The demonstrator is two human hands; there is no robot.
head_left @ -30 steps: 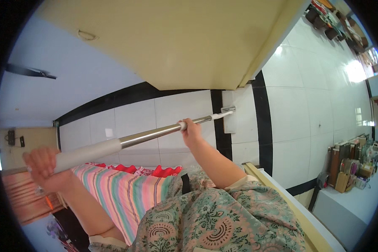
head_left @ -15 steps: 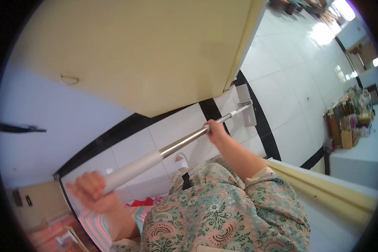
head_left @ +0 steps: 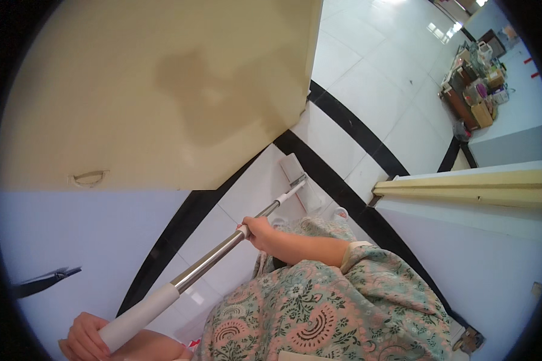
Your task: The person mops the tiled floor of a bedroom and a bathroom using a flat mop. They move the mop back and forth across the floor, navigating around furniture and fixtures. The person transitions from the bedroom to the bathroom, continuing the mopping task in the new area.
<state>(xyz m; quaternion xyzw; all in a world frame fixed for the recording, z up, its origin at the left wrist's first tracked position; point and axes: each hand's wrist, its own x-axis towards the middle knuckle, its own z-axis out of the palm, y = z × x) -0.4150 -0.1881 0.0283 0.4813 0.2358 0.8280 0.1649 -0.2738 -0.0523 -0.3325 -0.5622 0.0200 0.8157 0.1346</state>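
A flat mop slants across the view, its pole running from the lower left toward the middle. My left hand is closed around the end of its white grip. Farther along, my right hand wraps the silver pole at a white collar. The pale rectangular mop head rests on white floor tile, beside a black border strip. Part of my footwear shows below the mop head, past the hem of my patterned garment.
A cream door panel with a small handle fills the upper left. At the right stands a cream door frame. Beyond the doorway, boxes and bags are piled along a wall. A dark strap hangs at the left.
The mop head has come back from the doorway tiles to the near side of a black strip. Both hands have moved down and left with the pole, and my view has shifted.
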